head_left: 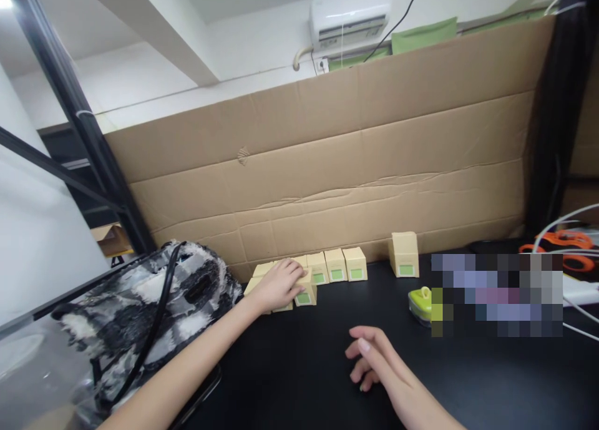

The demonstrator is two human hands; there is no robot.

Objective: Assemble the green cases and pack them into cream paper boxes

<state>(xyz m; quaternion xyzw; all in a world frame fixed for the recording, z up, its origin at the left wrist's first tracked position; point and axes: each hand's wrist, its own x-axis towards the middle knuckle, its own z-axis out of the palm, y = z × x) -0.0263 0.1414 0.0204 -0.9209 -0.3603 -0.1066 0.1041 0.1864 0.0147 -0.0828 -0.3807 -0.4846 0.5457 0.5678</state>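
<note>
My left hand (278, 284) reaches over the small pale-yellow cardboard boxes by the cardboard wall. Its thumb and fingers close around a front box (305, 296) with a green label. Behind and beside it, more boxes of the same kind stand in rows, among them one box (354, 264) at the right end of the back row. Parts of the boxes on the left are covered by the hand. Over the black tabletop (299, 367), my right hand (369, 358) hovers with loosely bent fingers apart, holding nothing.
A taller pale box (405, 255) stands apart on the right, near a yellow-green small case (420, 306). Farther right are a pixelated patch, orange-handled scissors (568, 249) and white cables. A black-and-white patterned bag (187, 293) lies at left. The cardboard wall (350, 161) closes the back.
</note>
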